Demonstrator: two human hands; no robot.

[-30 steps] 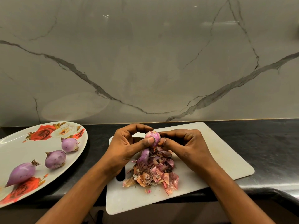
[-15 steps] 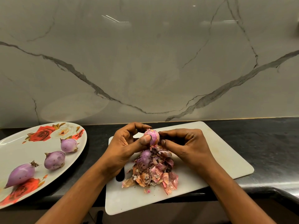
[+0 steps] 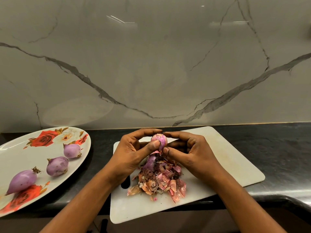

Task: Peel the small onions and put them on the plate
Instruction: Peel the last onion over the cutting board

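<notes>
While three peeled onions (image 3: 57,166) sit on the left plate (image 3: 15,148), left hand (image 3: 133,153) and right hand (image 3: 190,152) together pinch a fourth onion (image 3: 159,139) — part-skinned, so not done yet.

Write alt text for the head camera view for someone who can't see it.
The left hand and right hand peel a small onion above a pile of skins on a white cutting board. Three peeled onions lie on a floral plate at left.
</notes>
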